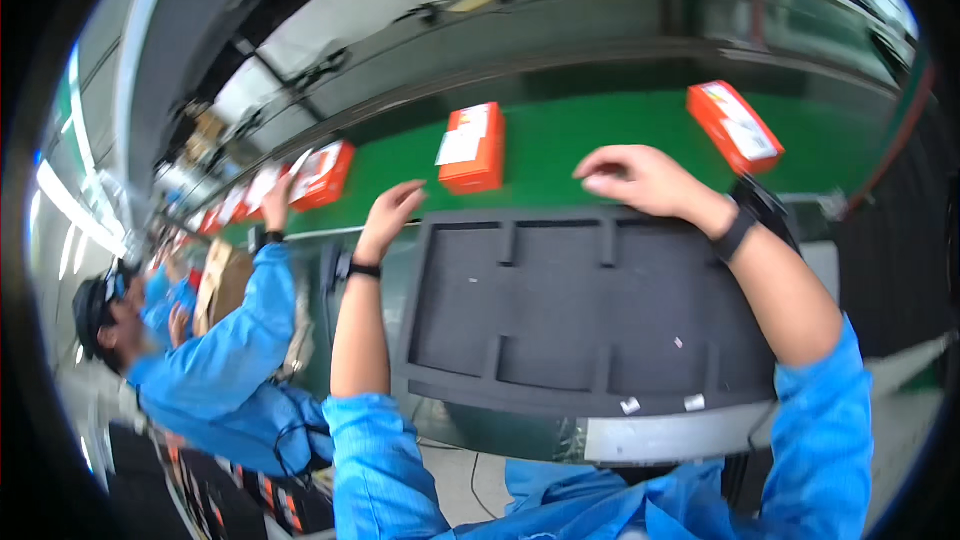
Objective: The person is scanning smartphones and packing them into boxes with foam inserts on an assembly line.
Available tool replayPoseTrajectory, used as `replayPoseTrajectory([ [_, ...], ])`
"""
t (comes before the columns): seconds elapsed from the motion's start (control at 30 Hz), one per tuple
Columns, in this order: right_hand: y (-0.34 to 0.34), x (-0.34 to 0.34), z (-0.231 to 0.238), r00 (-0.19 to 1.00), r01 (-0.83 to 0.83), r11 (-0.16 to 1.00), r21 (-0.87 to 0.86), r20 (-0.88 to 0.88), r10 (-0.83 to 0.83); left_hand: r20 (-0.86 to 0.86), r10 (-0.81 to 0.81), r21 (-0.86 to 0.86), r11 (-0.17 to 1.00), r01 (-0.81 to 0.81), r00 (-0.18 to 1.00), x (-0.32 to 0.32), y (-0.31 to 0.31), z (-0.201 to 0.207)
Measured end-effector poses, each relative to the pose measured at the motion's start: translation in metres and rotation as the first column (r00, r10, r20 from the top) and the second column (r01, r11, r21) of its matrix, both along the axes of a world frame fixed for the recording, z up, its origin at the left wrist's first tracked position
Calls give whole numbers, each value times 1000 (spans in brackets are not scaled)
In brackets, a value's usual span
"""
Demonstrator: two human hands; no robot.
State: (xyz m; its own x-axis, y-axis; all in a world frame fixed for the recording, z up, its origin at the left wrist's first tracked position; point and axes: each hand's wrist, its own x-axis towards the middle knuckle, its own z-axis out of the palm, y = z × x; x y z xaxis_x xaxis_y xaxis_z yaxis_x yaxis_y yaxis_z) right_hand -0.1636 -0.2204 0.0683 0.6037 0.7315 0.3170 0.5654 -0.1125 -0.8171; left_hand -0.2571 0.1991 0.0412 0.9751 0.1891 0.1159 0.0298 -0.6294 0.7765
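An orange box (472,145) with a white label stands on the green conveyor belt (580,130), between and beyond my two hands. My left hand (393,214) hovers near the far left corner of a black foam tray (590,395), fingers loosely bent and holding nothing. Above the tray's far edge is my right hand (645,180), its fingers curved, the thumb apart from them, with no object in it. Both hands are apart from the box. The tray has several shallow compartments, with small white scraps (694,402) on its near edge. Dark bands circle both wrists.
Another orange box (735,127) lies on the belt at the right. More orange boxes (322,175) line the belt to the left, where a co-worker in blue (215,365) reaches over them. A metal rail (560,65) runs along the belt's far side.
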Motion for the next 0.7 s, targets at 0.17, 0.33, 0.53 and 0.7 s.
replayPoseTrajectory([
  [0.17,-14,-20,13,953,73,891,-447,295,70,360,123,151,970,-188,925,-78,-48,-60],
  [0.33,-20,-72,35,835,240,848,-472,547,68,448,43,182,974,-138,893,-116,-39,-71],
  [0.53,-51,-81,29,959,132,827,-547,280,32,389,-60,223,974,-31,919,-112,21,-111],
  [0.7,-87,-118,31,794,465,776,-426,588,-153,405,33,150,983,-102,914,-102,36,-104],
])
